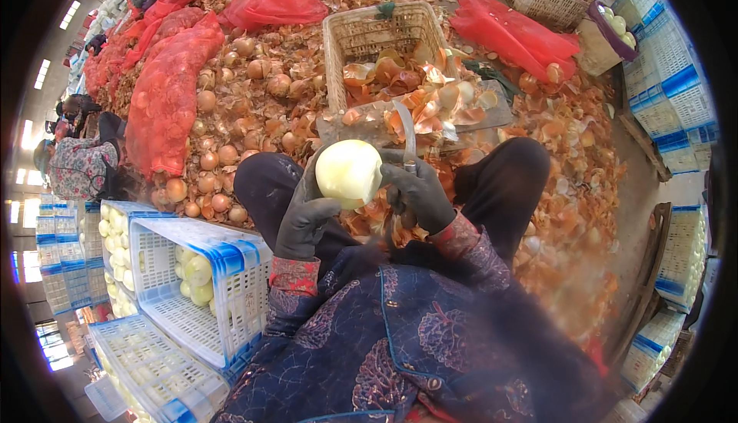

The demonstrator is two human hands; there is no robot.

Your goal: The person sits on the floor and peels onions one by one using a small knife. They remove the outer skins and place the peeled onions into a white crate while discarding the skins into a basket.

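Observation:
A peeled white onion (pixel 346 170) rests in my left hand (pixel 305 218), which wears a dark grey glove. My right hand (pixel 424 189), gloved too, grips a knife (pixel 407 129) whose curved blade points away from me. Fingers of the right hand reach to the right side of the onion. Just beyond my hands, loose onion skins (pixel 424 113) lie heaped on a board (pixel 490 114). Behind the board stands a dirty plastic basket (pixel 383 25) with more skins inside.
Unpeeled onions (pixel 278 85) and skins cover the floor ahead. A red mesh sack (pixel 164 100) of onions lies at left. A white-and-blue crate (pixel 184 313) with peeled onions (pixel 198 273) is beside my left leg. Stacked crates (pixel 669 83) line the right. Another person (pixel 81 166) sits far left.

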